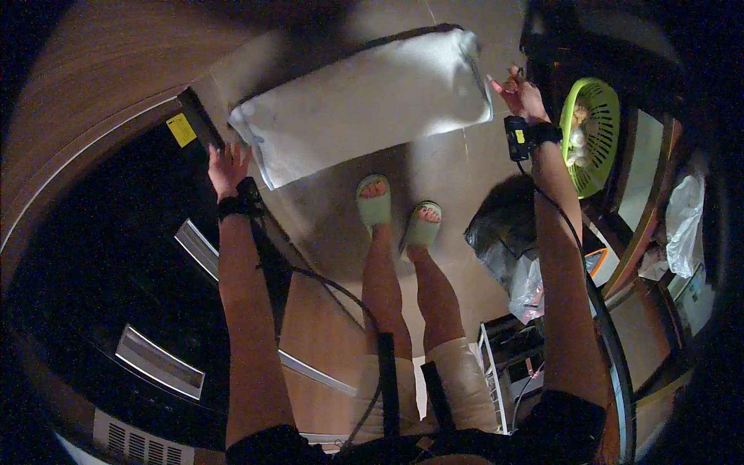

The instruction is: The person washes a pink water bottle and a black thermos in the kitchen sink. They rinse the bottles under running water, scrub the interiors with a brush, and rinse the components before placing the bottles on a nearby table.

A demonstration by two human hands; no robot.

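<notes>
A white rectangular floor mat [366, 107] with darker edges lies on the tiled floor, beyond two feet in pale green slippers [374, 200]. My left hand [230, 165] is spread near the mat's left end, by the corner of a black surface; nothing shows in it. To the right of the mat is my right hand [521, 96], its index finger extended toward the mat and the other fingers partly curled. Whether that hand holds something small is unclear. Both wrists wear black straps with devices and cables. A bright green slotted basket [607, 139] with pale bulb-like items stands just right of my right wrist.
On the left is a large black glossy front with metal-rimmed recesses [160, 361] and a yellow sticker [181, 130]. Dark and clear plastic bags [504, 218] lie under my right forearm. A white-framed rack [493, 378] and shelves stand at the right.
</notes>
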